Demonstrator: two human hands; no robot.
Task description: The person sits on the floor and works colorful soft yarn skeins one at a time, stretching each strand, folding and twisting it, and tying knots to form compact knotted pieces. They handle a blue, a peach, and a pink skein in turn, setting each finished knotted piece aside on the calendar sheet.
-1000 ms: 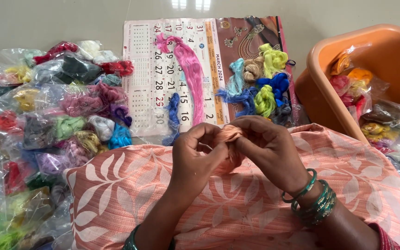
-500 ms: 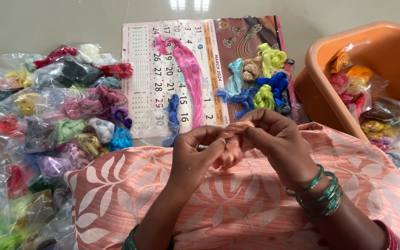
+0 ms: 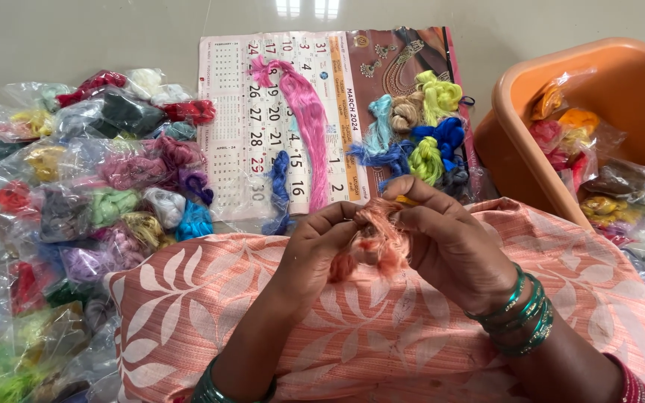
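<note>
Centrally, small tuft of peach-coloured silky thread (image 3: 371, 242), pinched at its top between both hands and hanging loose over a lap draped in peach cloth with a white leaf pattern (image 3: 188, 298). Left hand (image 3: 315, 250) closed on the tuft's left side, thumb and forefinger pressed together at the upper strands; right hand (image 3: 446, 242) curled over the right side, fingertips closed on the same upper strands, green bangles (image 3: 520, 317) at the wrist. Tuft partly gathered at the top, lower strands still spread and unbound; whether a knot or fold is already made, not discernible between the fingers.

Just beyond the hands, a paper wall calendar (image 3: 255, 97) lying flat on the pale glossy floor (image 3: 76, 37) as a work mat. On it, apparently finished pieces: a long bright pink hank of thread (image 3: 307, 127), a slim blue hank (image 3: 279, 179), and a cluster of small knotted bundles in lime green, royal blue, pale blue and tan (image 3: 419, 134).

Further left, a wide heap of clear plastic packets of coloured thread (image 3: 98, 186), mostly still sealed. Further right, an orange plastic tub (image 3: 636, 75) with more such packets inside and spilling beside it. Judged from this layout: several bundles made, one in hand, the great bulk of packets untouched.
</note>
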